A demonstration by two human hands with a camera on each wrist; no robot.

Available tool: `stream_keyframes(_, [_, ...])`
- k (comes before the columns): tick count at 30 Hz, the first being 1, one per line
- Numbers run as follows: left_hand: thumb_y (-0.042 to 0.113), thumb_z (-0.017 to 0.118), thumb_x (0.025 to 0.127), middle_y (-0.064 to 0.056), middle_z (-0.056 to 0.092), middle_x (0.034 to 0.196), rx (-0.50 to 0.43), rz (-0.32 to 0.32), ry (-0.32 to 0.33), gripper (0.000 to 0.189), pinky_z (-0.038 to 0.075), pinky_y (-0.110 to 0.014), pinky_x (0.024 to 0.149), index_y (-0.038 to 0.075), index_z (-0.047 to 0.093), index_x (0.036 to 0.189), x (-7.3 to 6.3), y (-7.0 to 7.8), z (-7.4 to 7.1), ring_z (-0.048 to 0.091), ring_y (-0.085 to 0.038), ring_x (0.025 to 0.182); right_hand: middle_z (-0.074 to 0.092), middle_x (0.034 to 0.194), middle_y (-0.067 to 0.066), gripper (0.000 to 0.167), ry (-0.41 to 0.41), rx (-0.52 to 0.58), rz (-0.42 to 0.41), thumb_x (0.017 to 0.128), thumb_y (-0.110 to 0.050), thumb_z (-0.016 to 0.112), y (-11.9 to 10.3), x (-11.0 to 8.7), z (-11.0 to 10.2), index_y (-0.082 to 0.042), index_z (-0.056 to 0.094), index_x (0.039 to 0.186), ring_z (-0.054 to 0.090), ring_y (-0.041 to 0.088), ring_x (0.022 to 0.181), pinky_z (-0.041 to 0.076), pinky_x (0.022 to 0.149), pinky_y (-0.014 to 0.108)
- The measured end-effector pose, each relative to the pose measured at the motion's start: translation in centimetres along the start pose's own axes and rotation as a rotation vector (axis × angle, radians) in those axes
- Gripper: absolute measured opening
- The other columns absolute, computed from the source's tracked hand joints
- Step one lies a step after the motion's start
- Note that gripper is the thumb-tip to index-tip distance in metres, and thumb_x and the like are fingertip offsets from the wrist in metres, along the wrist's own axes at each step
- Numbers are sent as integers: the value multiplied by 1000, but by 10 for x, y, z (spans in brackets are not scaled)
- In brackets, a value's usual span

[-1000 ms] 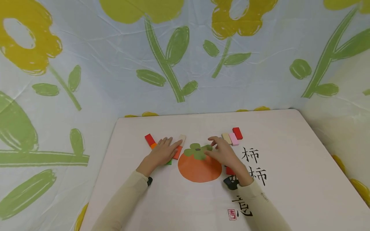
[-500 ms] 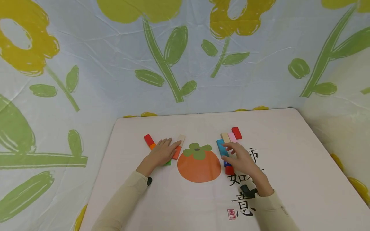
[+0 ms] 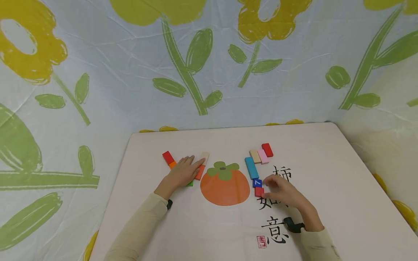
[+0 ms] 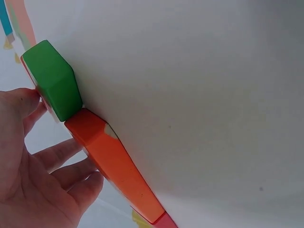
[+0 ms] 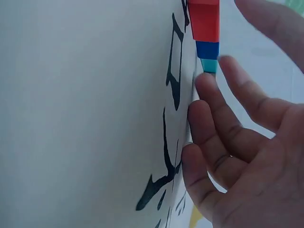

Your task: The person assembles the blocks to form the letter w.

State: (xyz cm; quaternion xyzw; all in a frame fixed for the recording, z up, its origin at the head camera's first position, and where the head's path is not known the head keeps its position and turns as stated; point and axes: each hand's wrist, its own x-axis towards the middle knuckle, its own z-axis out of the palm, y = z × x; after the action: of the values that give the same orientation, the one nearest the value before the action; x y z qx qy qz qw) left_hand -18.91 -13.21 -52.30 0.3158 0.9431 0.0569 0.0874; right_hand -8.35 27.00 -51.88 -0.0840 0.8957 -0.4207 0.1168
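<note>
My left hand (image 3: 184,172) lies palm down over a V of coloured blocks, its straight fingers reaching toward a beige block (image 3: 205,156). It hides part of an orange-red block (image 3: 200,173) and a green block (image 4: 53,78); a red block (image 3: 168,157) shows beyond it. In the left wrist view, an orange block (image 4: 118,166) meets the green one end to end. My right hand (image 3: 284,192) is beside a small red block (image 3: 259,192) and a blue block marked 7 (image 3: 257,183), fingers loosely bent, thumb and index apart. A teal block (image 3: 251,168) continues that row.
Beyond the teal block lie a beige block (image 3: 255,156), a pink block (image 3: 263,156) and a red block (image 3: 267,150). A printed orange persimmon (image 3: 225,188) and black characters (image 3: 275,232) mark the pale table mat (image 3: 202,232). Flowered cloth (image 3: 137,72) walls the table's back and sides.
My right hand has moved right and nearer to me, from over the persimmon's edge, uncovering the teal and blue blocks. My left hand stays in place.
</note>
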Motion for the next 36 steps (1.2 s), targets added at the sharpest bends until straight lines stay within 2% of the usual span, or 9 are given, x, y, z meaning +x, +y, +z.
stream_keyframes(3, [26, 50, 106, -25, 41, 150, 2, -3, 2, 52, 27, -51, 115, 20, 36, 157, -1, 1, -1, 36, -39, 140, 63, 114, 6, 43, -22, -13, -21, 81, -21, 85, 3, 0, 1, -6, 63, 115, 56, 32, 111, 49, 96, 53])
stream_keyframes(8, [26, 49, 106, -25, 40, 150, 1, -9, 1, 53, 27, -51, 115, 21, 35, 157, -1, 2, -2, 36, -40, 141, 59, 109, 4, 42, -15, -111, -41, 78, -22, 87, 1, 0, 2, -9, 63, 110, 53, 28, 107, 49, 90, 49])
stream_keyframes(19, [25, 49, 106, -26, 40, 150, -3, -12, -1, 52, 29, -52, 114, 21, 37, 156, -1, 5, -5, 37, -42, 140, 54, 99, 1, 31, -10, -237, -28, 78, -20, 87, -8, -1, 5, -14, 63, 98, 51, 24, 98, 48, 79, 40])
stream_keyframes(30, [25, 49, 106, -25, 38, 152, -26, -27, -15, 52, 27, -51, 115, 21, 36, 157, -3, 7, -9, 35, -40, 141, 54, 99, 1, 30, -16, -233, -48, 79, -20, 86, -8, -1, 6, -14, 63, 98, 51, 23, 97, 47, 77, 39])
stream_keyframes(36, [26, 49, 106, -25, 38, 152, -23, -35, -13, 53, 31, -50, 113, 22, 36, 157, -3, 5, -7, 37, -43, 139, 56, 100, 0, 30, -34, -189, -57, 81, -20, 85, -8, -1, 2, -14, 64, 100, 51, 23, 99, 49, 79, 39])
